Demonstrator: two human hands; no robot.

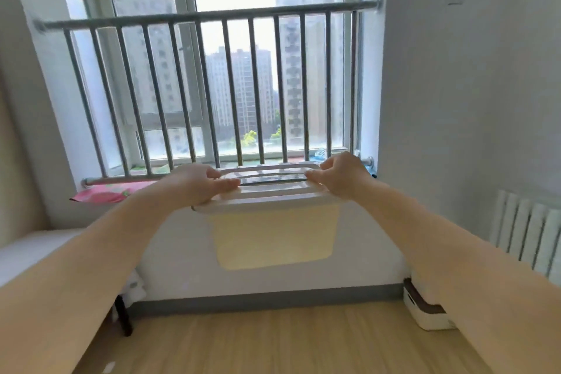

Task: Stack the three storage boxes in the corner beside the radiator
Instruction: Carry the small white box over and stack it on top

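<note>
You have the storage box (274, 234) held up in the air in front of you, both arms stretched out. Your left hand (198, 184) is curled around the left end of its white lid (267, 193), thumb lying on top and fingers wrapped under the rim; your right hand (341, 174) clamps the right end the same way. The pale yellow body hangs below your hands, level, touching nothing.

Just beyond your knuckles runs the lower rail of the window guard (212, 85), with its upright bars rising behind the box. Below your hands the white wall drops to a grey skirting board (267, 297) and then bare wooden floor (273, 343), open across the middle. Down and to the right of your right hand, the radiator (528, 240) stands on the side wall, and a white box with a dark band (425, 310) sits on the floor in the corner beside it, partly hidden by your forearm. Left of your left hand, a bed edge (36, 249) and a pink cushion (106, 193) crowd that side.
</note>
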